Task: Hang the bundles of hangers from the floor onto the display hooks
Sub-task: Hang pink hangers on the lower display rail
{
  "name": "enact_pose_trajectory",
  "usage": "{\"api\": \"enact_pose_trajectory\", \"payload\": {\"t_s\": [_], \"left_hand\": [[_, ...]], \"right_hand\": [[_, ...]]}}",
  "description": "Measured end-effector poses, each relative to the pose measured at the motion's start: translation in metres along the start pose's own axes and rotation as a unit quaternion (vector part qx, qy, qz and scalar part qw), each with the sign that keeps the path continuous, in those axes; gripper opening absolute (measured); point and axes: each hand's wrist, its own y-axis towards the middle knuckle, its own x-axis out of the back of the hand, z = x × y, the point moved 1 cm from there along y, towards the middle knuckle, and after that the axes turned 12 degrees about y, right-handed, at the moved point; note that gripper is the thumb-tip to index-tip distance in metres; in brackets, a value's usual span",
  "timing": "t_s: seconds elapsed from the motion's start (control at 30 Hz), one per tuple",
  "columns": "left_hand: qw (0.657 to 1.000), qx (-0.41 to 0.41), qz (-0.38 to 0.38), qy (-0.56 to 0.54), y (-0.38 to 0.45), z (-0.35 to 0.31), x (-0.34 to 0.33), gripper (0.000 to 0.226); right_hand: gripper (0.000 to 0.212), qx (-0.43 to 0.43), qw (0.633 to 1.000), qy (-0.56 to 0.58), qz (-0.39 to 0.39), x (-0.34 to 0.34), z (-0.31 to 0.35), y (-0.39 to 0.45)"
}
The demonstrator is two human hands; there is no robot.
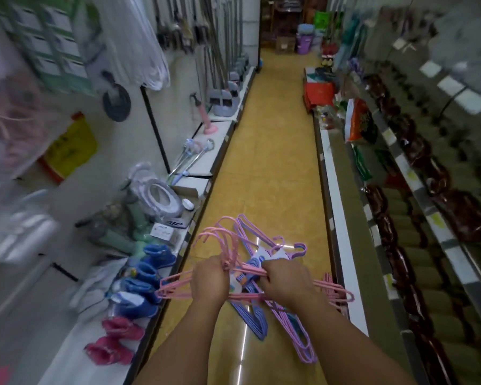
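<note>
Pink hanger bundle [178, 284]: held off the floor across the aisle, its long axis running left to right, the wide shoulder ends reaching toward the shelves on either side; the curved hooks stood up and arched away from the person, toward the far end of the aisle.
Left hand [210, 279]: fingers were curled round the necks of the pink hanger bundle just below the hooks, so the hooks rose above the knuckles and the left shoulder ends stuck out past the hand's outer side.
Right hand [285, 280]: fingers were curled over the upper bars of the pink hanger bundle a little right of its middle; the right shoulder ends ran on beyond the hand toward the right-hand shelf.
Purple hanger bundles [295, 329]: lay on the yellow floor [272, 151] under and just beyond both hands, long axes running roughly along the aisle, some hooks pointing to the far end, a white paper label around one bundle.
Left shelf [75, 354]: low white ledge with blue children's boots [143, 276] nearest the hands, pink boots [114, 340] closer to the person, a wrapped toilet seat [159, 200] farther along.
Right shelving [342, 245]: ran the length of the aisle, stocked with dark packaged goods, blurred.
Display hooks: could not be made out in the blurred wall stock.
</note>
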Motion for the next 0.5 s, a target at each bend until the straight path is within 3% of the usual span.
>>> {"api": "enact_pose_trajectory", "payload": {"t_s": [0.1, 0.2, 0.3, 0.4, 0.5], "left_hand": [[1.000, 0.020, -0.015, 0.011, -0.014, 0.013, 0.030, 0.021], [0.998, 0.053, -0.016, 0.030, -0.027, 0.034, 0.053, 0.024], [0.994, 0.098, -0.017, 0.049, -0.043, 0.058, 0.073, 0.025], [0.987, 0.154, -0.013, 0.038, -0.067, 0.079, 0.087, 0.024], [0.977, 0.213, -0.025, 0.011, -0.100, 0.092, 0.103, 0.022]], "right_hand": [[0.017, -0.015, 0.999, 0.032, 0.026, 0.016, 0.036, 0.001], [0.007, -0.047, 0.985, 0.119, 0.119, 0.024, 0.069, 0.005], [0.018, -0.077, 0.909, 0.308, 0.269, 0.028, 0.104, 0.000], [0.035, -0.091, 0.851, 0.421, 0.302, 0.027, 0.136, -0.002], [0.036, -0.020, 0.888, 0.314, 0.336, 0.016, 0.167, -0.001]]}}
